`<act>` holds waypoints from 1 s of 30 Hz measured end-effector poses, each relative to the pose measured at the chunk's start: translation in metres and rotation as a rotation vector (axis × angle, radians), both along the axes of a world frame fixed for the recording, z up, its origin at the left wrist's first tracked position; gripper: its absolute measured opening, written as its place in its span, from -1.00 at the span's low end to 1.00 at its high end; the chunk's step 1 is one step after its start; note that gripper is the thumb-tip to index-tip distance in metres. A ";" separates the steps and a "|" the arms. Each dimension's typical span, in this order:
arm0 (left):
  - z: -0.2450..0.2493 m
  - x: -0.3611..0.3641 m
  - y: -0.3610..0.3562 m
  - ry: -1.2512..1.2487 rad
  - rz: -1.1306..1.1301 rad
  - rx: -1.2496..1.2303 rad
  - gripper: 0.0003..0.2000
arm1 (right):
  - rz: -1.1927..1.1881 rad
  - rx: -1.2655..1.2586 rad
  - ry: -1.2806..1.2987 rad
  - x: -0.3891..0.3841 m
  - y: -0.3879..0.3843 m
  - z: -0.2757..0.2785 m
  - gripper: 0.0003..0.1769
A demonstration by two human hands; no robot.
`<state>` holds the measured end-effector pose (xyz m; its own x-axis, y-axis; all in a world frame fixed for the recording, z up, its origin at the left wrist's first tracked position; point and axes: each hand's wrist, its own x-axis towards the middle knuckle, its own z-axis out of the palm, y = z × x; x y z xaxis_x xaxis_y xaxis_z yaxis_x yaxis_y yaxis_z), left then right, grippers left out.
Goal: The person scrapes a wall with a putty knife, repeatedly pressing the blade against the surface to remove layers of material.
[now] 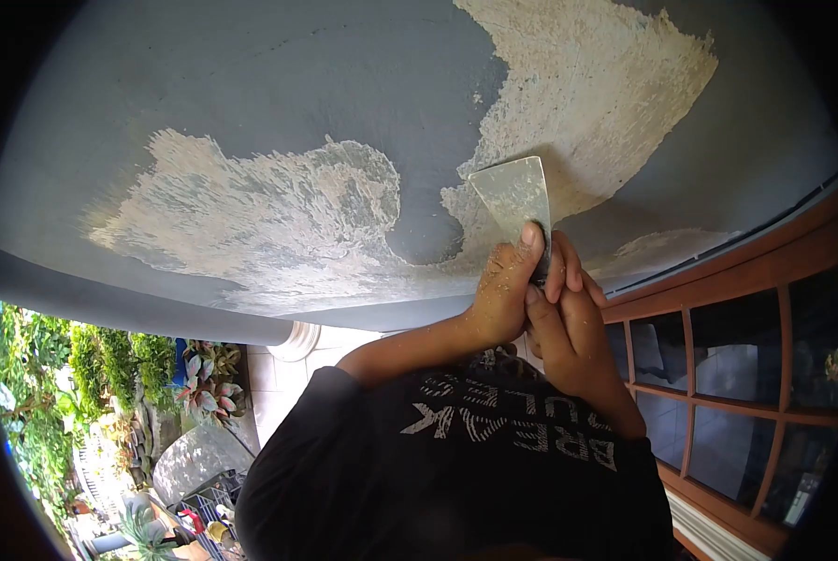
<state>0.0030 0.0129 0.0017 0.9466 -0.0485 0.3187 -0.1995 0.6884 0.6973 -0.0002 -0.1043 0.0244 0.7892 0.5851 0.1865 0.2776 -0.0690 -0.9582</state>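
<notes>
I saw the scraper (515, 194): wide flat metal blade, dusty w/ pale residue, flared edge up & pressed vs. the grey painted surface (251, 84), at the rim of a bare patch (587, 84). Handle hidden inside left grip (503, 290) & right grip (573, 337).

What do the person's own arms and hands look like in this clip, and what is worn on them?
Both hands are bare: no gloves, and no ring or watch shows. The left hand is speckled with pale dust and flakes; the right hand looks cleaner. Forearms are uncovered. The black T-shirt, short-sleeved on the left arm, carries pale block lettering.
</notes>
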 end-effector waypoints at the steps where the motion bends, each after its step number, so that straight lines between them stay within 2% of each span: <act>1: -0.002 0.000 0.000 -0.006 0.001 0.000 -0.37 | -0.001 0.000 -0.017 0.001 0.001 0.001 -0.85; 6: 0.003 0.003 0.010 -0.032 0.098 0.039 -0.36 | 0.058 0.022 -0.149 0.005 0.008 0.002 -0.80; 9: 0.005 -0.003 0.011 0.007 -0.038 0.207 -0.39 | 0.065 0.005 -0.130 0.002 0.002 0.000 -0.74; 10: 0.006 -0.002 0.011 -0.002 -0.023 0.176 -0.39 | 0.052 -0.009 -0.072 0.000 0.000 0.001 -0.74; 14: 0.007 -0.002 0.009 -0.044 -0.003 0.062 -0.37 | 0.060 -0.035 -0.150 0.001 0.002 -0.007 -0.74; 17: 0.006 -0.001 0.006 0.001 0.045 0.089 -0.37 | 0.053 -0.014 -0.130 0.006 0.002 -0.007 -0.73; 18: 0.003 0.002 0.003 0.021 0.027 0.041 -0.37 | 0.060 -0.006 -0.039 0.006 -0.001 -0.008 -0.73; 21: 0.000 0.001 0.000 0.005 -0.004 0.124 -0.37 | 0.053 0.003 -0.080 0.007 -0.003 -0.001 -0.80; 22: -0.001 0.001 -0.003 -0.029 -0.020 -0.001 -0.37 | 0.049 0.000 -0.105 0.008 0.000 -0.001 -0.85; 30: 0.003 -0.001 -0.001 -0.007 0.029 0.044 -0.38 | 0.059 0.062 0.020 0.005 0.000 0.001 -0.87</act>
